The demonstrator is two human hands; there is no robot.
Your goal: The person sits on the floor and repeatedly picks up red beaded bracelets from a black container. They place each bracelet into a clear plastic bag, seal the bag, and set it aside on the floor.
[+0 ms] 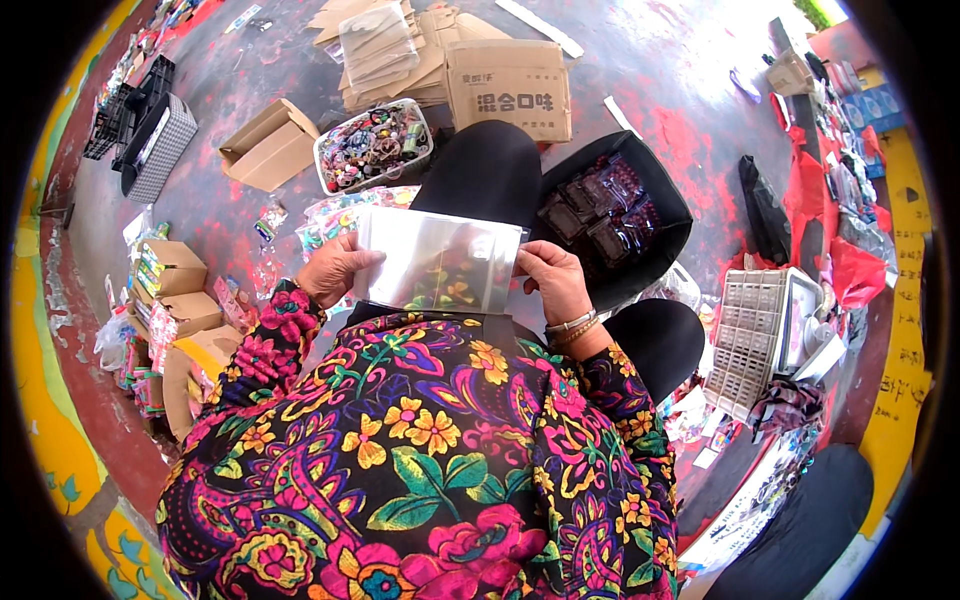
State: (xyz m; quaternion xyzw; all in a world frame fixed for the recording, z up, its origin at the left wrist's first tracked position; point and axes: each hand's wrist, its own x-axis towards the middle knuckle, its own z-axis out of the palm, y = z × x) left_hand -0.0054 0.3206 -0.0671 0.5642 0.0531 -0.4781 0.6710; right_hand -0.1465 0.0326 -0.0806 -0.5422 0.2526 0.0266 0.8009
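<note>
My left hand [338, 268] pinches the left edge of a clear, shiny plastic bag [435, 262], or a thin stack of such bags, held flat above my lap. At the opposite edge, the fingers of my right hand [553, 280] are closed on the plastic's right side. Light glares off its surface, so I cannot count the layers. Just beyond my right hand stands a black bin [668, 185] with several dark items in clear wrapping [605, 205]. Farther ahead sits a white-rimmed tub [428, 150] full of small multicoloured pieces that look like hair ties.
An open cardboard box [268, 150] lies left of the tub. Flattened cardboard and a brown carton [508, 92] are ahead. A white plastic basket [748, 340] stands at right. Small boxes [185, 300] crowd the left; a dark crate [160, 150] is farther off.
</note>
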